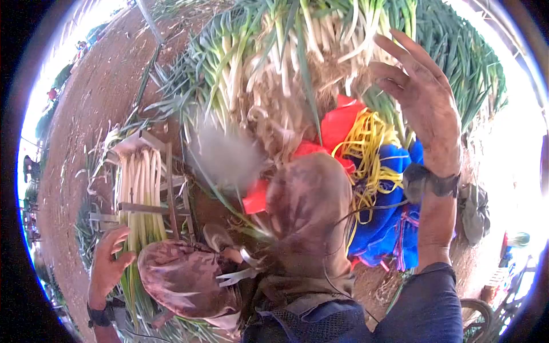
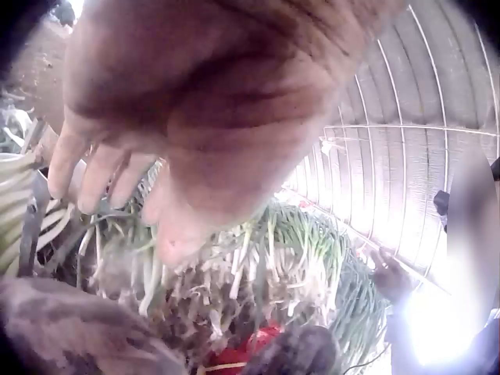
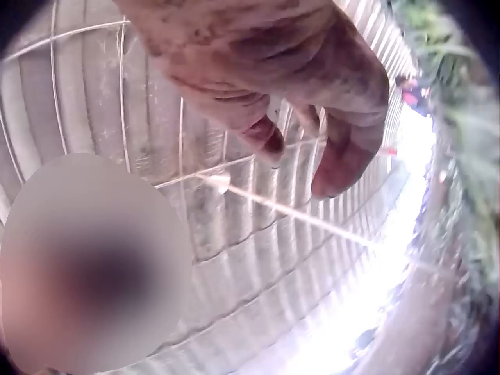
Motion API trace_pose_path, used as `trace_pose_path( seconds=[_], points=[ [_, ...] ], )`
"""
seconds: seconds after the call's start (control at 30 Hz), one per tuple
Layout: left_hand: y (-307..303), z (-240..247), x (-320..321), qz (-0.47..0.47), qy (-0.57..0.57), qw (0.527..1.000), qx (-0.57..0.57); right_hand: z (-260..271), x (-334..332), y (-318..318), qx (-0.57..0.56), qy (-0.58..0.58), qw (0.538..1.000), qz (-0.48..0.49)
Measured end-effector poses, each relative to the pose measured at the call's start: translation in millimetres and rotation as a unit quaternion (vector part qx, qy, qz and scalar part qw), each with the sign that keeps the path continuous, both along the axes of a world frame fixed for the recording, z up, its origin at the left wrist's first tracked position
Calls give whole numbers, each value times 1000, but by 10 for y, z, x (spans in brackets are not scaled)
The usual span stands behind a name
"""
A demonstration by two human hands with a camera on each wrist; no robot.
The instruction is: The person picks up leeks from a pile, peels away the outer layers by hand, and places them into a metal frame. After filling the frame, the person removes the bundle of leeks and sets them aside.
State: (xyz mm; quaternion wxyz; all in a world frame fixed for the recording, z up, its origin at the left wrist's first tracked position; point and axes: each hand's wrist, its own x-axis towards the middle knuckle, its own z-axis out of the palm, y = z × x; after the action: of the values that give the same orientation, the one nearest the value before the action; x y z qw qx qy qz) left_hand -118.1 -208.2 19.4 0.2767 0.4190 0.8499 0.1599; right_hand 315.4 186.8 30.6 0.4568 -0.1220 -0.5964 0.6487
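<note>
My left hand is beside a small metal rack at the left, its fingers loosely bent and nothing between them. In that rack lies a bundle of long green onions, white ends toward the far end plate, green leaves trailing beside my knee. In the left wrist view, the palm and fingers show bare. My right hand is raised at the right with fingers spread and slightly bent, overlapping the edge of a big pile of green onions. The right wrist view shows its curved fingers holding nothing.
Yellow strips lie on blue cloth next to my right knee, with red material beside them. Bare brown soil stretches along the left. A ribbed greenhouse wall rises on the right side.
</note>
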Motion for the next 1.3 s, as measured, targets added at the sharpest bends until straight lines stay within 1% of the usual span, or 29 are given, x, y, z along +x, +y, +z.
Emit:
trace_pose_path(
  seconds=[0.03, 0.07, 0.1, 0.17, 0.2, 0.23, 0.27, 0.3, 0.33, 0.4, 0.43, 0.47, 0.5, 0.53, 0.6, 0.63, 0.67, 0.73, 0.83, 0.97, 1.03, 1.1, 1.17, 1.23, 1.3],
  points=[
    [53, 48, 103, -49, -1, 999, -15, -156, 153, 110, -1, -26, 999, -42],
    [85, 68, 192, -39, -3, 999, -36, -413, 228, 190, 0, -131, 986, -100],
    [87, 86, 252, -40, -2, 998, -41, -754, 278, 256, 1, -235, 959, -156],
    [104, 138, 340, -26, -40, 998, -31, -1638, 293, 348, -67, -284, 946, -144],
    [139, 158, 391, -26, -33, 999, -28, -2066, 227, 298, -6, -376, 916, -139],
    [178, 166, 439, -22, -31, 999, -35, -2496, 105, 190, 56, -463, 875, -128],
    [214, 173, 488, -25, -25, 999, -20, -3000, -25, 114, 241, -498, 825, -118],
    [248, 176, 543, -28, -18, 999, -7, -3349, -155, -10, 418, -511, 744, -102],
    [306, 166, 600, -22, -18, 999, -16, -3288, -430, -259, 442, -596, 669, -31],
    [437, 114, 720, -30, -22, 999, 18, -3289, -876, -517, 464, -664, 584, 47],
    [490, 96, 772, -24, -21, 999, 11, -3490, -1001, -569, 516, -629, 580, 48],
    [546, 75, 815, -41, -2, 999, 12, -3669, -1109, -575, 567, -590, 573, 46],
    [588, 66, 873, -58, 17, 998, 12, -3836, -1174, -565, 569, -583, 578, 52],
    [629, 57, 965, -46, 22, 998, 26, -4022, -1211, -550, 483, -550, 676, 84],
    [699, 82, 1053, -38, 23, 999, 17, -4296, -1188, -580, 384, -509, 761, 124],
    [743, 82, 1074, -42, 23, 999, 18, -4377, -1124, -615, 369, -509, 768, 126],
    [764, 40, 1045, -45, 22, 999, 14, -4447, -1009, -647, 374, -518, 761, 115],
    [756, -83, 977, -90, 55, 993, 61, -4478, -705, -712, 373, -546, 745, 92],
    [947, -129, 1085, -102, 74, 991, 35, -4603, 68, -651, 347, -618, 704, 47],
    [1167, -285, 1122, -120, 39, 992, 6, -4717, 1326, -359, 251, -750, 611, -10],
    [1248, -347, 1126, -147, 65, 987, 31, -4684, 1839, -304, 193, -802, 564, -20],
    [1268, -345, 1111, -147, 53, 987, 35, -4623, 2230, -275, 141, -838, 526, -26],
    [1218, -324, 1060, -142, 73, 985, 64, -4558, 2567, -249, 96, -865, 491, -34],
    [1091, -305, 964, -142, 63, 986, 54, -4487, 2811, -247, 60, -884, 461, -44],
    [976, -300, 944, -89, 48, 993, 65, -4399, 2932, -261, 42, -891, 450, -55]
  ],
)
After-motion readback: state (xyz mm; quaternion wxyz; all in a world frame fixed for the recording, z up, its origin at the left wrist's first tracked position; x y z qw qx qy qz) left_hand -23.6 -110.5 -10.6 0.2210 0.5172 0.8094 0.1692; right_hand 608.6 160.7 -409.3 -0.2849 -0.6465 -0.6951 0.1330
